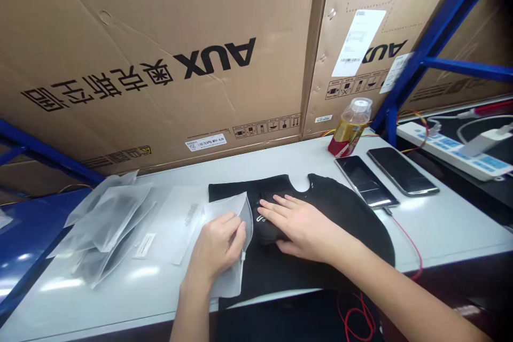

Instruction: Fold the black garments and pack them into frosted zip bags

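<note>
My left hand (222,246) is closed on the edge of a frosted zip bag (228,283), whose opening faces right. Flat on a folded black cloth item (256,230) with a small white logo rests my right hand (298,224), fingers stretched out. That folded item lies close to the bag's mouth; whether part of it is inside, I cannot tell. Beneath both hands spreads a larger black cloth piece (344,208) with a rounded right end and a notch at its far edge.
More frosted bags (108,219) are piled at left on the white tabletop (160,299). To the right are two phones (366,180), a red cable (409,240), a drink bottle (350,127) and a power strip (457,149). Large cartons (168,21) and blue frame bars (436,32) stand behind.
</note>
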A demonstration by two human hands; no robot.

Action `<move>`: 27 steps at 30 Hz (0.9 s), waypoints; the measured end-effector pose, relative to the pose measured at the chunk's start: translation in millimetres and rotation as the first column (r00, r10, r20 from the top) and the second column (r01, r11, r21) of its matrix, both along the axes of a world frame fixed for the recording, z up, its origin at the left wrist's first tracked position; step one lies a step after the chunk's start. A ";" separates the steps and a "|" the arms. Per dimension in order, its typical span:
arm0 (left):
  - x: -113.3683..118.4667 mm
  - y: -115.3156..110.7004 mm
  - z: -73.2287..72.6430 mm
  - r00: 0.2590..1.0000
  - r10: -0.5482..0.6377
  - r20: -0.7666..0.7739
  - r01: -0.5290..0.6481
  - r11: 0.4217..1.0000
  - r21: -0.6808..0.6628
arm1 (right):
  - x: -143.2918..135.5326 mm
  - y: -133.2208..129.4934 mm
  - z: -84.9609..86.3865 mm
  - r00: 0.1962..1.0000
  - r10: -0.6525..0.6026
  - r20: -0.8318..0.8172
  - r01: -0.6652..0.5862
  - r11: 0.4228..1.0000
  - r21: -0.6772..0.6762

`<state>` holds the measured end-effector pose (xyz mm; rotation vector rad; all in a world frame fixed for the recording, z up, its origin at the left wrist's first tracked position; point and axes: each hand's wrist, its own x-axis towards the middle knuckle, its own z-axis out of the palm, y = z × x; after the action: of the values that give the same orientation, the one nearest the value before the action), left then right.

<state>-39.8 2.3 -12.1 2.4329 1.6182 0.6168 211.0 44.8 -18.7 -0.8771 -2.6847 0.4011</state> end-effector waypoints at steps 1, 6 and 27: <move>0.3 0.5 -1.3 1.000 0.003 0.011 -0.003 1.000 -0.008 | 0.7 1.9 -0.2 1.000 -0.013 -0.018 0.013 1.000 0.010; 4.6 2.7 -6.2 0.998 -0.006 0.065 0.010 0.998 -0.059 | -2.1 -0.7 5.4 0.873 -0.292 -0.390 0.315 0.949 -0.005; -17.3 -9.7 -1.2 0.965 -0.095 0.246 0.122 0.988 -0.095 | -67.2 -33.1 18.1 0.928 -0.361 0.091 0.361 0.932 0.017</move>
<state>-57.1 -7.3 -13.3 2.2503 1.3763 0.7510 143.8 11.7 -0.6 -1.3889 -2.5226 0.2795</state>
